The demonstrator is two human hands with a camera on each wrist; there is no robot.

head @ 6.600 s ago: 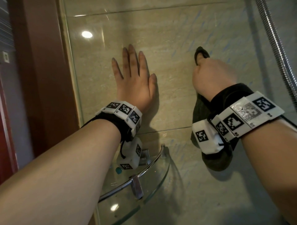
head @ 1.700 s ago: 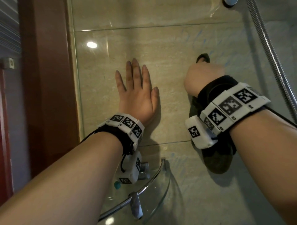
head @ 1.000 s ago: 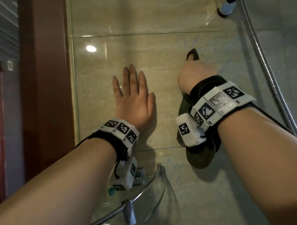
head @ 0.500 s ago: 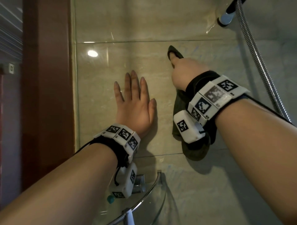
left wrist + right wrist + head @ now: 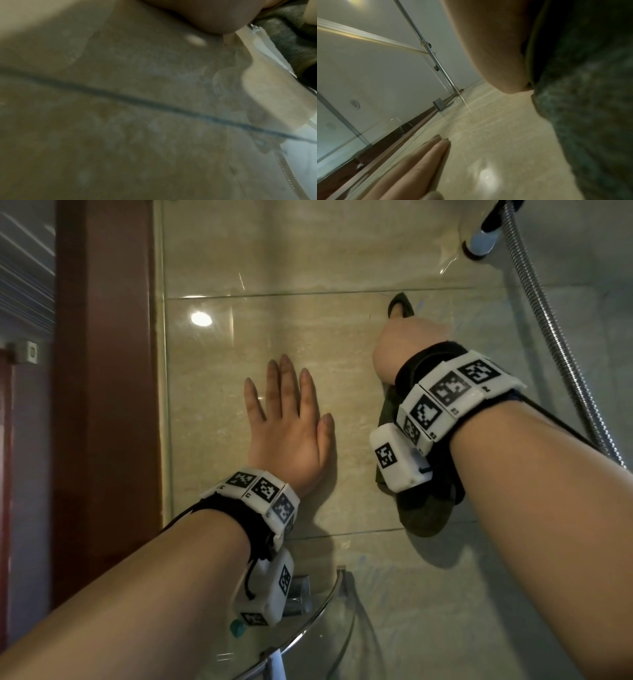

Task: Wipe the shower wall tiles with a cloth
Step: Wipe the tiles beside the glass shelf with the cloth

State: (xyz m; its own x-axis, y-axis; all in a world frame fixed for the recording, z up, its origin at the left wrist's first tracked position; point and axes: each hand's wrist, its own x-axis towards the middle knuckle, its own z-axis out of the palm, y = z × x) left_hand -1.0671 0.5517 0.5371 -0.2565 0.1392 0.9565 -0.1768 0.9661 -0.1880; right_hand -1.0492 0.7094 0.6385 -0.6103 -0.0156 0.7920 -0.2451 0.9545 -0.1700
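A dark green cloth (image 5: 424, 513) lies against the beige shower wall tile (image 5: 219, 412). My right hand (image 5: 407, 344) holds it to the tile, fingers curled over it. One corner of the cloth peeks out above the knuckles at the upper grout line, and the rest hangs below my wrist. In the right wrist view the cloth (image 5: 583, 111) fills the right side under my palm. My left hand (image 5: 287, 422) lies flat on the same tile, fingers straight, a hand's width left of the cloth. The left hand's fingers (image 5: 419, 162) also show low in the right wrist view.
A metal shower hose (image 5: 548, 344) runs down the wall just right of my right arm, with a fitting (image 5: 483, 237) above it. A curved glass corner shelf (image 5: 318, 631) juts out below my left wrist. A glass panel edge and brown frame (image 5: 102, 405) bound the left.
My right hand has slid the cloth up the tile, from mid-tile to the upper grout line, drifting left and then slightly right. My left hand has stayed flat in place.
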